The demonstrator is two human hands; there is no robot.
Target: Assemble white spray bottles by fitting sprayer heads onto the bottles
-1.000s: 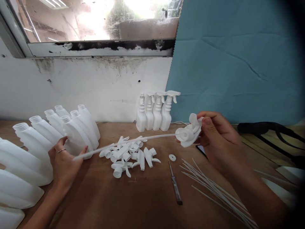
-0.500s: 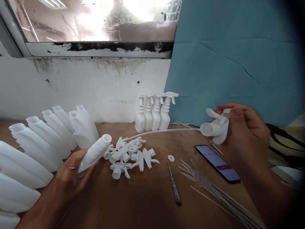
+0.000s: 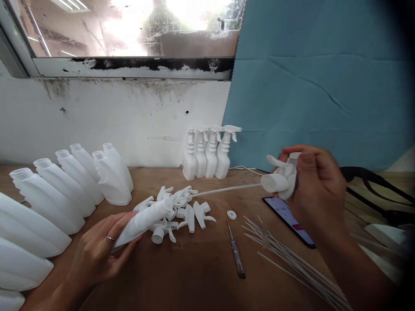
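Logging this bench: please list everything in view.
Table: 1, brown, below
Wall: 1, white, behind
Held bottle: 1, white, left hand
Held spray head: 1, white, right hand
Long tube: 1, white, from spray head toward bottle
Loose spray heads: several, white, mid-table
Fitted spray bottles: 4, white, near wall
Open bottles: 6, plus partial ones, white, left
Loose tubes: several, white, right front
Pointed tool: 1, greyish, left of loose tubes
Disc: 1, white, by tool tip
Phone: 1, black, right
Strap: 1, black, right edge
Unclear items: some, pale, far right
Sheet: 1, blue, over wall, right
Window: 1, grey-framed, upper left
Finger ring: 1, silver, left hand
Left hand: 1, lower left
Right hand: 1, right
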